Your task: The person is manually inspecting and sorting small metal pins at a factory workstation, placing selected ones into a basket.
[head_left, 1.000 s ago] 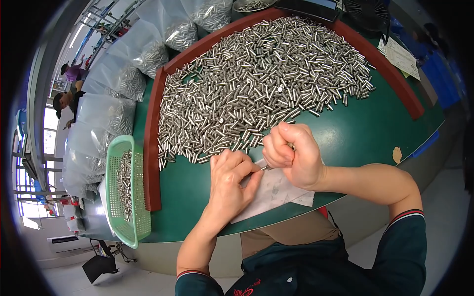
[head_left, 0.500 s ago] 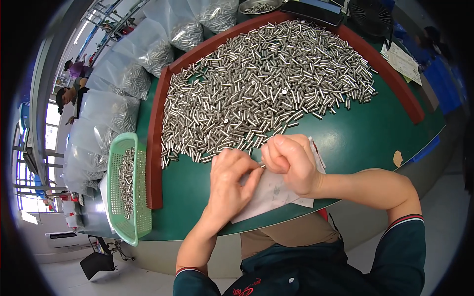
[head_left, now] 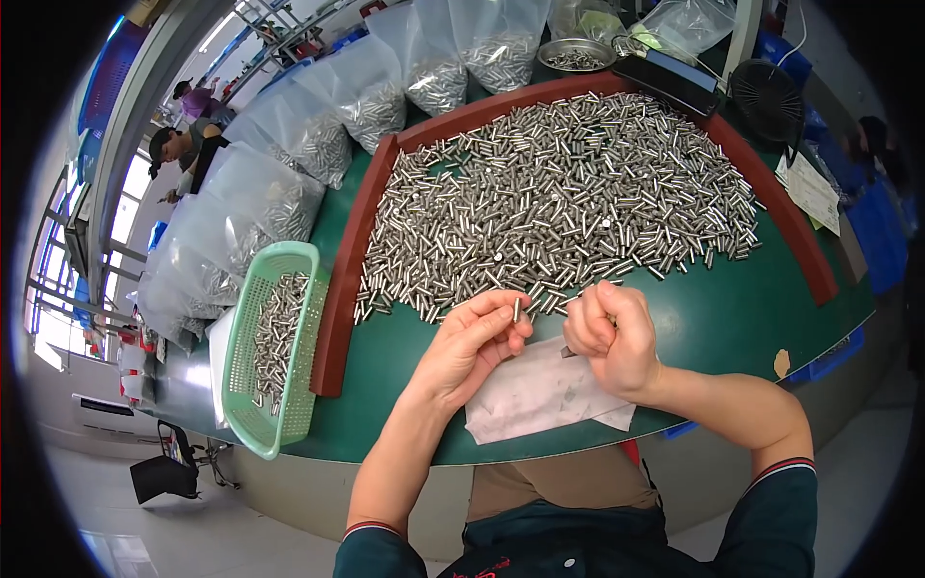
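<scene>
Between the thumb and fingers of my left hand [head_left: 461, 349] is a short, shiny metal pin [head_left: 516, 310], held nearly upright. My right hand [head_left: 620, 339] is closed in a fist just to the right. A small dark end [head_left: 568, 353] sticks out below its fingers; the rest of that piece is hidden. Both hands hover over a stained whitish cloth [head_left: 528, 397] on the green tabletop [head_left: 694, 328]. Beyond them spreads a large heap of similar metal pins [head_left: 559, 197].
Dark red rails [head_left: 339, 313] border the heap. Left of them stands a green plastic basket [head_left: 306, 371] holding more pins. Clear bags of pins [head_left: 376, 106] line the far left edge. A metal bowl [head_left: 578, 43], dark flat device [head_left: 665, 85] and black fan [head_left: 766, 101] sit behind.
My hands have moved apart; before, they met over the cloth. The left hand has turned, showing the pin in its fingers. The whole view has shifted.
</scene>
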Available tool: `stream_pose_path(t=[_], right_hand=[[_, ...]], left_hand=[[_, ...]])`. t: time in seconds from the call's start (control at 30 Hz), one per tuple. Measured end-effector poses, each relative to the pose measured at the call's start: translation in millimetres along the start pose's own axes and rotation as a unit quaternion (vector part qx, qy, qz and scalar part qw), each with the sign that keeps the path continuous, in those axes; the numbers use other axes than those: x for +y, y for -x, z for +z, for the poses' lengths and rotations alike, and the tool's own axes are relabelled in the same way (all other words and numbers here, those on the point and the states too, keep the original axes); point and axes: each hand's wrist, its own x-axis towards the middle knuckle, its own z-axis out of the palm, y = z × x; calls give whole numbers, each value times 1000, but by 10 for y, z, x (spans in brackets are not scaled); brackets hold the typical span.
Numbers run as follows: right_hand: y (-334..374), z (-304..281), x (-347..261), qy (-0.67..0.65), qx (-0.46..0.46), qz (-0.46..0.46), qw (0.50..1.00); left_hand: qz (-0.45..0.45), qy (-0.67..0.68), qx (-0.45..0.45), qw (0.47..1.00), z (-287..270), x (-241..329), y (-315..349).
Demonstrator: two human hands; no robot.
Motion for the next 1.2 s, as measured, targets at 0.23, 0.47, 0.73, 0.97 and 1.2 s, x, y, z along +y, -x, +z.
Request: stream_pose_path(t=[0.23,0.47,0.73,0.97,1.2], right_hand=[[-14,16,-12,0,5,-2,1000],[-4,-2,-25,2,0,-2,1000],[-1,11,-3,3,-7,-2,1000],[-9,24,-1,23,6,-10,1000],[3,38,-8,36,17,-14,999]], left_hand=[[-4,8,-8,1000,-22,2,-26],[93,-233,111,962,25,-23,-17],[285,-680,169,654,119,-239,-89],[279,-700,146,641,198,-241,-139],[119,-242,110,957,171,-60,-52]])
